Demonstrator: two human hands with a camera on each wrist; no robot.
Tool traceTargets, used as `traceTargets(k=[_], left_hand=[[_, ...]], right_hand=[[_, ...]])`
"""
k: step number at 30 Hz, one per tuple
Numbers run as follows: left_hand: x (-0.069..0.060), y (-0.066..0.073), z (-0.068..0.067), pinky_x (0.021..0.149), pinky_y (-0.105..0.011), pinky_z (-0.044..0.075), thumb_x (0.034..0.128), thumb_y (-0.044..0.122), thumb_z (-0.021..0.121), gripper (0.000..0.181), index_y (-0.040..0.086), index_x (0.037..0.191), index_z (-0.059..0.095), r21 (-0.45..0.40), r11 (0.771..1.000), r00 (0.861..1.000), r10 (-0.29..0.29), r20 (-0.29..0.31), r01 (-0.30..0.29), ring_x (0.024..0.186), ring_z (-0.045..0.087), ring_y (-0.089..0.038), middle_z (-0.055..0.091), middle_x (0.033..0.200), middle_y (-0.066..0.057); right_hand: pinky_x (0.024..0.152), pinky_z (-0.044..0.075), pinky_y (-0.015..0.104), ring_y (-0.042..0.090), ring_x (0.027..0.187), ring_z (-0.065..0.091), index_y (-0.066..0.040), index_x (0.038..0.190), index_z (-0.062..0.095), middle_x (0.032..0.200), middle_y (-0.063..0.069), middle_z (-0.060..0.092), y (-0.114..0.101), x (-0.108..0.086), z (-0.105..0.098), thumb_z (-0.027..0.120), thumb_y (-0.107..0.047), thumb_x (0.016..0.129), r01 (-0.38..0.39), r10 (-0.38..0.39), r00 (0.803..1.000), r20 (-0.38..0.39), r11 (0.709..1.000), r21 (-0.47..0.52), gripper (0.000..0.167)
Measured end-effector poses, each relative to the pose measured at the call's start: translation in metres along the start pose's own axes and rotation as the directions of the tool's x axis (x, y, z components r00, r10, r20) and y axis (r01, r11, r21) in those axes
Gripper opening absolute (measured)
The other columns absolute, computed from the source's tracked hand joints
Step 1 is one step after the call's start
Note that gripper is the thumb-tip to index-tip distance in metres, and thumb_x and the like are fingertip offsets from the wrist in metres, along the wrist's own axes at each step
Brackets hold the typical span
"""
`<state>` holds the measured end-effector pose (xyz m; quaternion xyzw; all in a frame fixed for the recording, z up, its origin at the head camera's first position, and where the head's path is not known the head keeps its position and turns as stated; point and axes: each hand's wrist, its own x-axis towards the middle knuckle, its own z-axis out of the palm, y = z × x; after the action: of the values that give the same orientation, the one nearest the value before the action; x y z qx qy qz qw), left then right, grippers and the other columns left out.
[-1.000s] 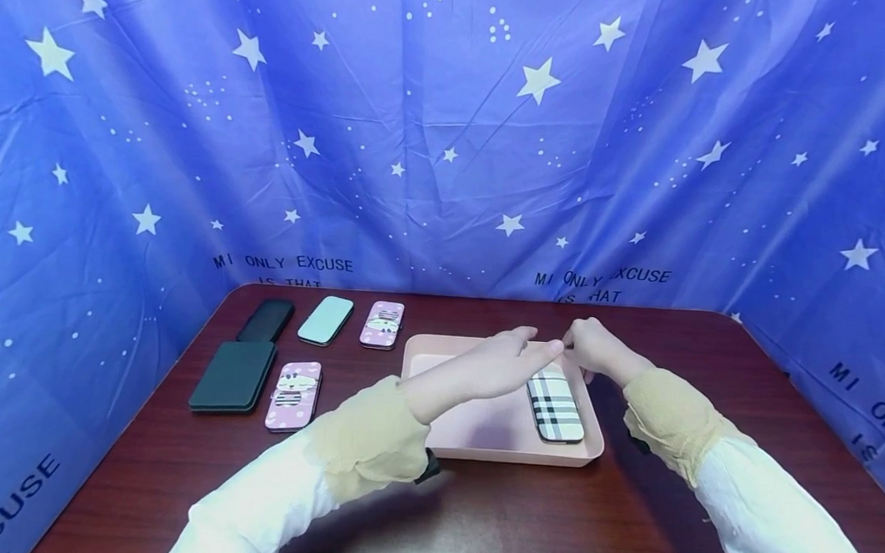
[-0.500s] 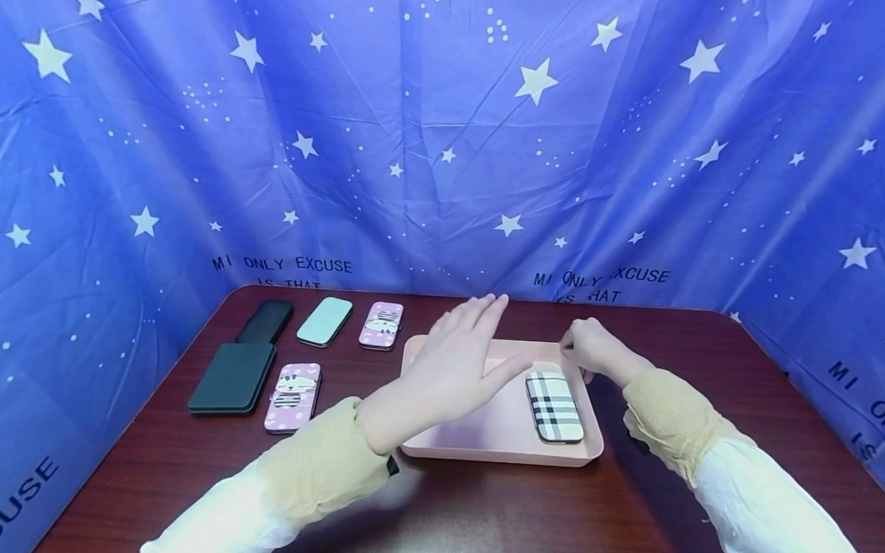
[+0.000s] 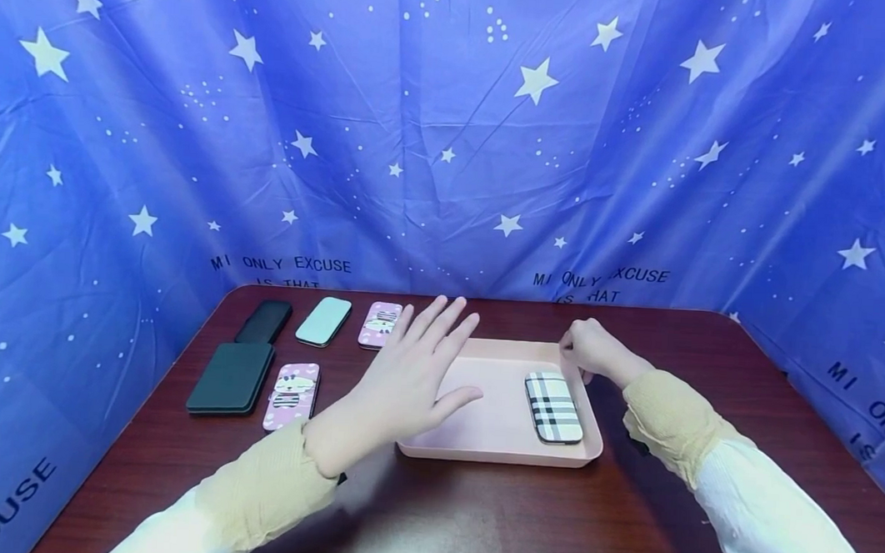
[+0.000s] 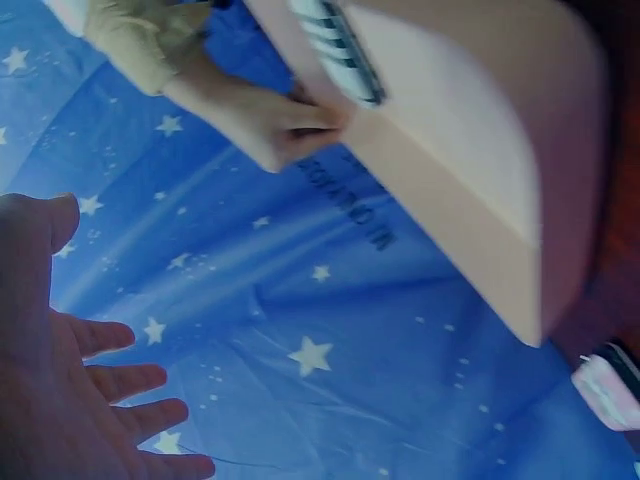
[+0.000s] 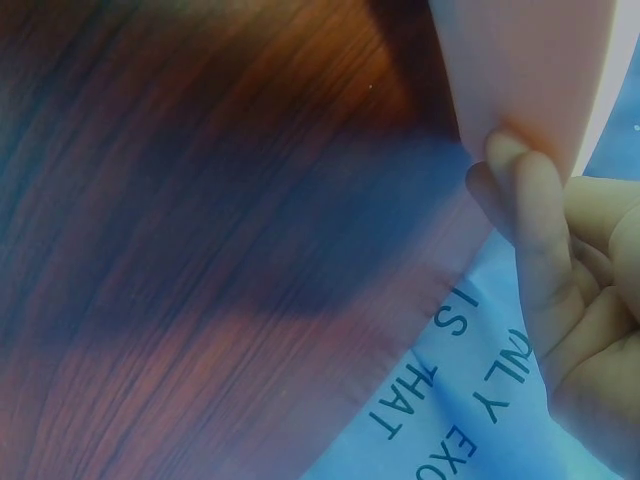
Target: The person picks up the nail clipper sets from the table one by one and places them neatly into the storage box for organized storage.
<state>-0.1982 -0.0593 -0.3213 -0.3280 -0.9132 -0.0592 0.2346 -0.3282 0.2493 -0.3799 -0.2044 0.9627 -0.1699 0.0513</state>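
A shallow pink tray [image 3: 488,408] sits on the table. Inside, along its right side, lies a flat rounded case [image 3: 553,408] in white, grey and black plaid. My right hand [image 3: 596,351] grips the tray's far right corner; in the right wrist view its curled fingers [image 5: 540,230] press the outside of the tray wall [image 5: 530,70]. My left hand [image 3: 407,375] is spread over the tray's left edge with nothing in it, partly covering a pink cat-print case [image 3: 380,322]. The left wrist view also shows that hand with fingers apart.
Left of the tray lie a second pink cat-print case [image 3: 291,395], a mint-green case [image 3: 323,320], a black case [image 3: 263,321] and a dark green square case [image 3: 230,378]. A blue star-printed curtain [image 3: 449,143] surrounds the dark red wooden table [image 3: 505,514].
My left hand has moved left from above the plaid case to the tray's left edge, its fingers spreading. The right hand stays at the tray's corner.
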Motion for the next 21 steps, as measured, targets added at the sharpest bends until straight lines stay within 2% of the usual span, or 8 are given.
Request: traceTargets(k=[3,8,12,15,19,21], left_hand=[[-0.011,-0.007,0.005,0.113,-0.054,0.018,0.0894,0.057,0.051,0.078,0.014,0.149,0.026,0.014,1.000,1.000,0.006,-0.015,-0.006,0.144,0.017,-0.027,0.023,0.155,-0.009],[-0.025,-0.019,0.013,0.111,-0.058,0.020,0.0895,0.056,0.052,0.079,0.018,0.151,0.020,0.012,1.000,0.999,-0.019,-0.026,0.020,0.144,0.015,-0.028,0.019,0.157,-0.008],[-0.035,-0.029,0.018,0.113,-0.057,0.015,0.0892,0.056,0.052,0.080,0.021,0.152,0.017,0.030,0.999,0.999,-0.030,-0.030,0.031,0.144,0.015,-0.029,0.018,0.157,-0.009],[-0.042,-0.037,0.021,0.114,-0.056,0.014,0.0879,0.057,0.053,0.081,0.021,0.152,0.018,0.048,0.998,0.999,-0.041,-0.029,0.043,0.143,0.018,-0.030,0.019,0.156,-0.009],[-0.052,-0.049,0.025,0.111,-0.057,0.019,0.0855,0.055,0.057,0.082,0.022,0.151,0.021,0.050,0.996,0.997,-0.070,-0.022,0.071,0.142,0.021,-0.030,0.020,0.156,-0.007],[-0.058,-0.055,0.027,0.110,-0.058,0.022,0.0846,0.054,0.059,0.081,0.021,0.150,0.024,0.043,0.995,0.996,-0.088,-0.018,0.089,0.142,0.021,-0.031,0.021,0.156,-0.007]], right_hand=[[0.038,0.049,0.027,0.012,0.035,0.057,-0.002,0.061,0.060,0.048,0.006,0.055,0.000,0.000,0.001,0.047,0.010,0.079,-0.001,0.001,1.000,-0.003,1.000,0.003,0.025],[0.039,0.050,0.029,0.012,0.035,0.057,0.000,0.067,0.065,0.054,0.009,0.060,0.001,0.001,0.001,0.047,0.009,0.081,-0.004,0.004,1.000,0.001,1.000,0.018,0.025],[0.040,0.051,0.030,0.011,0.035,0.056,0.000,0.070,0.066,0.054,0.008,0.060,0.000,0.000,0.001,0.047,0.009,0.082,-0.018,0.017,1.000,0.009,0.999,0.029,0.024],[0.040,0.051,0.029,0.011,0.035,0.056,0.001,0.071,0.067,0.055,0.010,0.061,0.000,-0.001,0.002,0.048,0.008,0.083,-0.021,0.021,1.000,0.007,0.999,0.031,0.024],[0.040,0.051,0.030,0.011,0.034,0.056,0.004,0.079,0.070,0.066,0.017,0.066,0.000,-0.001,0.001,0.048,0.007,0.082,-0.022,0.022,1.000,-0.003,0.999,0.033,0.023],[0.040,0.051,0.029,0.012,0.035,0.056,0.004,0.079,0.070,0.066,0.017,0.066,0.000,0.000,0.001,0.048,0.007,0.083,-0.026,0.026,1.000,-0.001,0.999,0.033,0.022]])
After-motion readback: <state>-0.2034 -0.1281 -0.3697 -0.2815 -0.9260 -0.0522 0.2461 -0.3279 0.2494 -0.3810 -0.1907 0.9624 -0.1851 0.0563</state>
